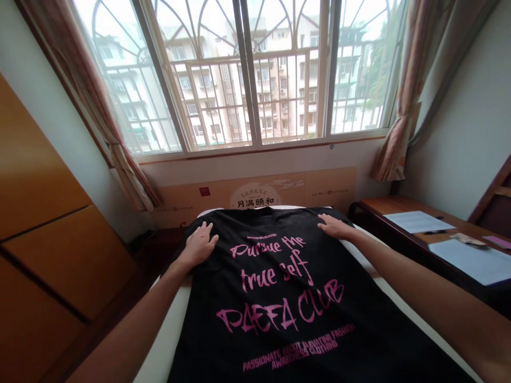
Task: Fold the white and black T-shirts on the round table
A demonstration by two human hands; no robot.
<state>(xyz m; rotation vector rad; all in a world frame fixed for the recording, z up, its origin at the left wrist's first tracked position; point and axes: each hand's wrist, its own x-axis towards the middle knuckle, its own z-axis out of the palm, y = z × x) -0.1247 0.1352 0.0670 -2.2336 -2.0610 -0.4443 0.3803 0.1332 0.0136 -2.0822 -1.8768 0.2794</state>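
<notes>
A black T-shirt (275, 298) with pink lettering lies spread out, print side up, over a white-covered surface (170, 319). Its neckline is at the far end, towards the window. My left hand (200, 243) rests on the shirt's left shoulder with the fingers spread. On the opposite shoulder lies my right hand (334, 226), palm down, fingers stretched out and touching the cloth. Neither hand grips anything that I can see. The shirt's near end runs out of the bottom of the view.
Behind the far end stands a printed cardboard panel (279, 186) below a barred window (255, 80). To the right is a wooden desk (383, 205) with papers (475, 259) on it. An orange-brown cabinet (48, 213) stands at the left; curtains (399, 133) hang beside the window.
</notes>
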